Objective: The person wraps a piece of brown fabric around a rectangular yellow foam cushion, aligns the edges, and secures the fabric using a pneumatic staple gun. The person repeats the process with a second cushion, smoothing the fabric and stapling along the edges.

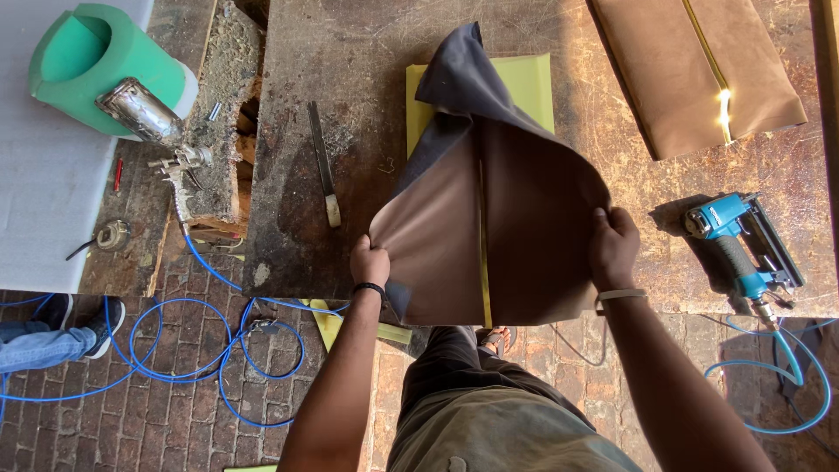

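Note:
I hold up a brown fabric cover (516, 218) with a yellow piping line down its middle and a dark grey inner side folded over at the top. My left hand (370, 262) grips its left edge, and my right hand (613, 245) grips its right edge. The cover hangs above a yellow foam slab (529, 83) lying on the worn workbench (350, 70). The foam is mostly hidden behind the fabric.
A blue pneumatic stapler (738, 240) lies at the bench's right, a long knife (322, 162) at the left, another brown cushion cover (690, 65) at the back right. A spray gun (153, 118), green foam roll (96, 52), blue air hose (201, 350) and another person's shoe (100, 323) are at left.

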A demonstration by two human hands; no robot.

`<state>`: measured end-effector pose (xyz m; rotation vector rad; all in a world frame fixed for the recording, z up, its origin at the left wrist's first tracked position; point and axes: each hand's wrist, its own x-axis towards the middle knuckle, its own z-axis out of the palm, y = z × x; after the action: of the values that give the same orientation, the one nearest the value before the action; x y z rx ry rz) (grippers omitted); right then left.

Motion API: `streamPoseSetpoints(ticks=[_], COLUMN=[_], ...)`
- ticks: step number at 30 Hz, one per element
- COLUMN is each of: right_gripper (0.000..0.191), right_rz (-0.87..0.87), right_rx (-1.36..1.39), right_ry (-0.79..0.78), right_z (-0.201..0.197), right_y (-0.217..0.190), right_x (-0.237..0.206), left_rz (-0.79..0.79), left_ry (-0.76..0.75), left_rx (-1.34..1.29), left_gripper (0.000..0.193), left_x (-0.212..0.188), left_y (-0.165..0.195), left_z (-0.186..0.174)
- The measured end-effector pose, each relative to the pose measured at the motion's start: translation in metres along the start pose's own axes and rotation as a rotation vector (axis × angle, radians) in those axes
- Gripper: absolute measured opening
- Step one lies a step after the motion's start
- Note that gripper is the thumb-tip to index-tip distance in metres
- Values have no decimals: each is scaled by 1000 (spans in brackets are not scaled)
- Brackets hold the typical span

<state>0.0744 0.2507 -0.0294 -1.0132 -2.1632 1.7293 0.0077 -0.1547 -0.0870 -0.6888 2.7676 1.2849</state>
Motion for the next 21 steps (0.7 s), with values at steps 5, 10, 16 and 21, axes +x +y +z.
streamPoseSetpoints(ticks=[5, 10, 16, 21], right_gripper=[27, 36, 35, 36], right_rz=[53, 92, -56, 167], right_rx=[-341, -17, -586, -563], right_ry=[14, -109, 10, -43], right_z=[-23, -11, -2, -12], right_y=[46, 34, 25, 44], right_x=[14, 35, 54, 64], left_rz=[72, -6, 58, 12], left_ry=[-52, -147, -93, -41], left_rx=[163, -159, 112, 214], left_gripper=[31, 60, 44, 21], left_x=[21, 30, 59, 73], left_y=[-8, 27, 45, 32], left_z=[1, 11, 35, 47])
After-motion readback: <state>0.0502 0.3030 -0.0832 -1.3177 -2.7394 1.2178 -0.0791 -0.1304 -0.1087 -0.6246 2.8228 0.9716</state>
